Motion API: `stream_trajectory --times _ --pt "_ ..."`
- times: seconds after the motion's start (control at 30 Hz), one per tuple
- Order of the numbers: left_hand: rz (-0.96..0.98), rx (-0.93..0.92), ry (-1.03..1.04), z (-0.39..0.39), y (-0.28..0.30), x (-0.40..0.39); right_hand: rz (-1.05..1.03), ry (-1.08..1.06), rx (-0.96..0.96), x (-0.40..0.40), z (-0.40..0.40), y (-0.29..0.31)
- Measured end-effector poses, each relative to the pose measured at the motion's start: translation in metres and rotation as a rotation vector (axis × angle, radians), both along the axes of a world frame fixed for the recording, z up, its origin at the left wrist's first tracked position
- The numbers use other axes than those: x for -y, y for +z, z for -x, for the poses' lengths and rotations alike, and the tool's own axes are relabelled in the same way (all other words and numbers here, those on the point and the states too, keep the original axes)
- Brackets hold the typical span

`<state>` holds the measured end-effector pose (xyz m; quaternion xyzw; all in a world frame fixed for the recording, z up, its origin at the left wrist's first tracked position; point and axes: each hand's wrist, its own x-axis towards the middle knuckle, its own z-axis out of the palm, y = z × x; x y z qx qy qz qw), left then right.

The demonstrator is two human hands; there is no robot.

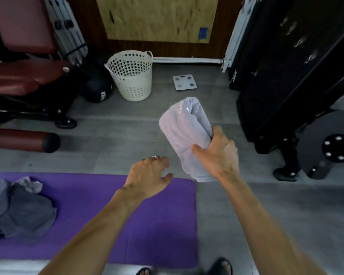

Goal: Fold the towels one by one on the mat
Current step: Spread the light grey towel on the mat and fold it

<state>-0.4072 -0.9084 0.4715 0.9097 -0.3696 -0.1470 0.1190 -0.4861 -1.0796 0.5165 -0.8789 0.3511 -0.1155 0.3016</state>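
My right hand (pixel 218 153) grips a folded pale lilac towel (pixel 184 130) and holds it up in the air above the grey floor, right of the mat. My left hand (pixel 147 175) hovers with spread fingers over the far right corner of the purple mat (pixel 127 215), holding nothing; a ring shows on one finger. A loose heap of grey towels (pixel 18 211) lies crumpled on the mat's left end.
A white perforated laundry basket (pixel 132 76) stands on the floor ahead. A bathroom scale (pixel 184 82) lies to its right. A dark red bench (pixel 24 76) and a black ball (pixel 96 88) are at left, a black weight machine (pixel 286 86) at right. My sandalled feet (pixel 220 266) are at the bottom.
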Motion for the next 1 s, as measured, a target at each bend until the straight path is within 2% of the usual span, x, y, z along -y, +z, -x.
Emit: stream_trajectory --times 0.3,0.5,0.73,0.83,0.93,1.0 --pt "0.052 0.016 0.124 0.0 0.023 0.216 0.125 0.141 0.021 0.223 -0.016 0.029" --pt "0.065 0.017 0.163 -0.028 0.031 0.322 0.147 0.189 0.034 0.337 -0.054 0.038" --pt "0.12 -0.007 0.166 -0.141 0.03 0.437 0.256 0.274 0.017 0.465 -0.151 0.031" --pt "0.222 0.022 0.188 -0.201 0.046 0.489 0.301 0.3 -0.006 0.519 -0.195 0.034" --pt "0.399 0.137 0.274 -0.249 0.066 0.535 0.304 0.331 -0.09 0.566 -0.235 0.042" --pt "0.465 0.202 0.26 -0.279 0.083 0.566 0.32 0.354 -0.098 0.596 -0.259 0.044"
